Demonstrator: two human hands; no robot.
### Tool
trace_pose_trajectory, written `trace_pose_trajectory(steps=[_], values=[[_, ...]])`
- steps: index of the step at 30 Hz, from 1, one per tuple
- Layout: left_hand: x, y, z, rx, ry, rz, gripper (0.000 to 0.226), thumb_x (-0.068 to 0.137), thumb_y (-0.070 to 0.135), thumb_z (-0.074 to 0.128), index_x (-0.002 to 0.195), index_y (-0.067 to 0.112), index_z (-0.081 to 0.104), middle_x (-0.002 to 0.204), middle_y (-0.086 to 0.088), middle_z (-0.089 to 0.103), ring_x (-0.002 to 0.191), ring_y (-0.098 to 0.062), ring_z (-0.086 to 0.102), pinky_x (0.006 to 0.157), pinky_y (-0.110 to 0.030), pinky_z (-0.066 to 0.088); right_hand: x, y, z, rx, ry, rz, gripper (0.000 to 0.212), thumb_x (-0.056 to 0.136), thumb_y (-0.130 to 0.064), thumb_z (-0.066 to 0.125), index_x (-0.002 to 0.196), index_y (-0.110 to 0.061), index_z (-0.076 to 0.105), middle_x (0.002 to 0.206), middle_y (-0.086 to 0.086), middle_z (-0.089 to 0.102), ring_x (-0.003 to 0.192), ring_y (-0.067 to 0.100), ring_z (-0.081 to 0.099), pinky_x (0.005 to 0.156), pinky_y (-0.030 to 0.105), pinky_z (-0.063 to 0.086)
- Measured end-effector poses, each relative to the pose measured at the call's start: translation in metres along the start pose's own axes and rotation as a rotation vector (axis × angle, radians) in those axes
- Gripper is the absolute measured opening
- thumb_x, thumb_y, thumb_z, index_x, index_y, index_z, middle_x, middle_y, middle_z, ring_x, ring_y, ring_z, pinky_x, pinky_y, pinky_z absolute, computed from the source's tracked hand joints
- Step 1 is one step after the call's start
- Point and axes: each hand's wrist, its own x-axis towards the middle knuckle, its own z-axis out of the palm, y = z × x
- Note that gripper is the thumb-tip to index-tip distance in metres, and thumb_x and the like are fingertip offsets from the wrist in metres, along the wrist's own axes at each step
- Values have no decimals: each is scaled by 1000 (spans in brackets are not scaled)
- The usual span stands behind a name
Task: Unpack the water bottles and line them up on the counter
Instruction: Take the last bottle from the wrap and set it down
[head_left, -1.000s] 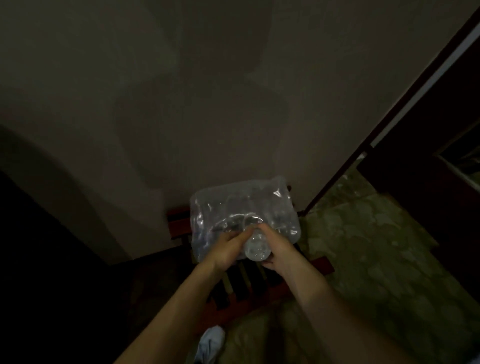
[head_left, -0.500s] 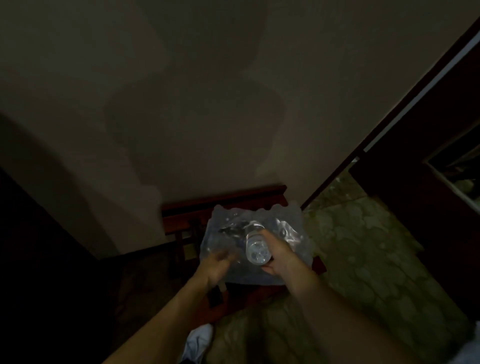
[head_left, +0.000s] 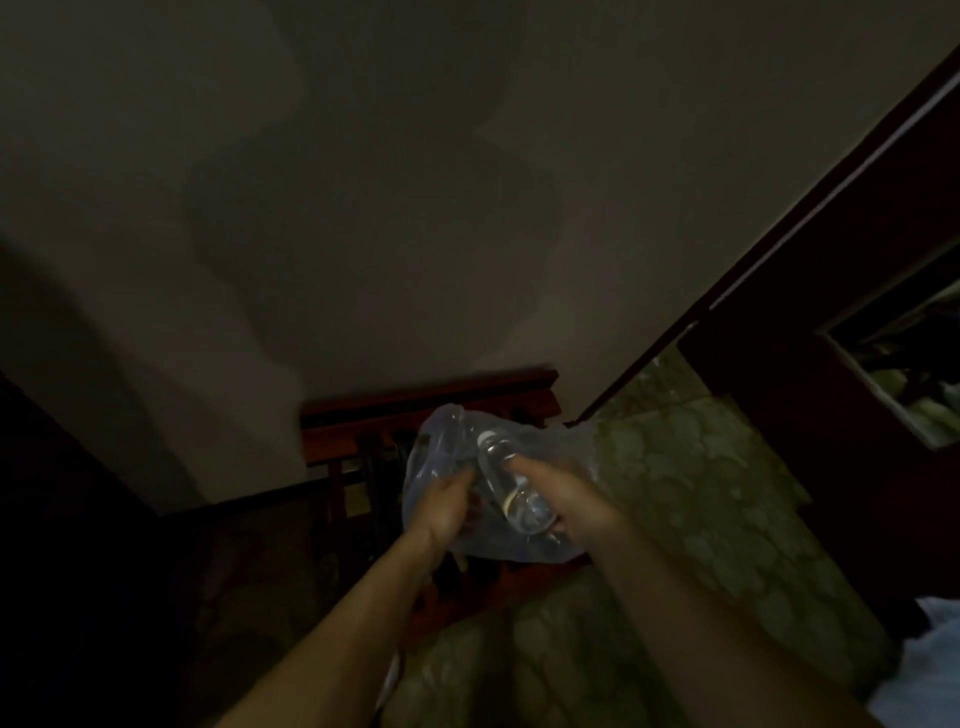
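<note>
A clear water bottle (head_left: 506, 486) with a white cap lies tilted, cap pointing away from me, in my right hand (head_left: 569, 501), which grips its lower body. Around and behind it hangs the crumpled clear plastic wrap (head_left: 563, 447) of the pack. My left hand (head_left: 447, 501) pinches the wrap at its left side, just beside the bottle. Both hands are held above a low red wooden bench (head_left: 415, 410). The light is dim, and whether other bottles remain in the wrap is hidden.
A plain wall (head_left: 389, 208) rises right behind the bench. A dark wooden door frame (head_left: 779, 260) and dark cabinet (head_left: 831, 415) stand at the right. Green patterned floor (head_left: 701, 493) spreads to the right and below. The left side is in deep shadow.
The wrap has collapsed from a full block shape into a slack sheet and dropped lower. My right hand has drawn the bottle out and tilted it; my left hand shifted onto the wrap.
</note>
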Motion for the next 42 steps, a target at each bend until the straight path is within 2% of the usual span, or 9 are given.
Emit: trace_pose_trajectory(steps=[4, 8, 12, 21, 24, 27, 33, 39, 42], values=[[-32, 50, -14, -30, 28, 135, 53, 95, 51, 55, 120, 5, 67, 115, -13, 72, 106, -27, 69, 97, -43, 54, -40, -21, 17, 35, 15, -258, 20, 82, -36, 71, 75, -20, 62, 54, -8, 69, 51, 5, 67, 41, 17, 47], [-85, 97, -41, -33, 82, 216, 46, 80, 49, 72, 96, 6, 75, 84, -10, 78, 77, -21, 76, 66, -30, 60, -92, -56, 37, -115, 134, -500, 30, 76, -38, 70, 99, -20, 64, 97, 4, 69, 89, 23, 68, 78, 36, 57], [-146, 136, -72, -14, 249, 335, 42, 71, 42, 83, 93, 7, 73, 79, -7, 77, 70, -17, 76, 59, -26, 59, -153, -89, 64, -150, 161, -744, 40, 81, -29, 69, 118, -25, 55, 110, 0, 44, 101, 26, 59, 83, 33, 52], [-288, 203, -164, 94, 344, 595, 31, 81, 14, 76, 107, 1, 67, 104, -21, 74, 91, -30, 74, 81, -39, 61, -240, -142, 106, 477, -620, -727, 36, 88, -24, 66, 122, -13, 59, 103, 5, 74, 89, 13, 72, 65, 23, 54], [-328, 216, -199, 144, 330, 691, 34, 82, 3, 71, 114, -5, 64, 109, -25, 71, 92, -32, 71, 91, -47, 57, -267, -162, 126, 488, -835, -745, 45, 89, -22, 64, 130, -6, 54, 119, 16, 69, 109, 27, 65, 97, 46, 51], [-359, 220, -241, 169, 301, 753, 33, 84, -4, 67, 117, -5, 62, 104, -20, 71, 87, -25, 69, 79, -35, 60, -298, -182, 152, 442, -943, -823, 42, 89, -15, 64, 128, -5, 55, 124, 20, 65, 111, 32, 64, 101, 51, 45], [-405, 226, -330, 353, 227, 761, 43, 80, 20, 78, 120, 18, 64, 106, -4, 76, 97, -18, 74, 79, -26, 59, -352, -213, 222, 284, -809, -1062, 33, 86, -5, 66, 115, -18, 57, 99, -4, 75, 93, 9, 72, 74, 20, 57], [-416, 236, -399, 537, 552, 805, 41, 68, 44, 84, 104, 34, 67, 79, 16, 74, 70, 7, 68, 57, -11, 50, -380, -241, 302, 289, -672, -1115, 46, 82, -5, 72, 123, -11, 51, 107, 2, 70, 88, 2, 71, 68, 16, 55], [-416, 237, -432, 562, 585, 839, 48, 71, 41, 84, 115, 33, 66, 86, 9, 71, 73, 2, 69, 59, -15, 54, -386, -254, 337, 314, -581, -1114, 51, 77, -11, 78, 120, -18, 51, 106, 3, 71, 91, 8, 72, 71, 22, 58]])
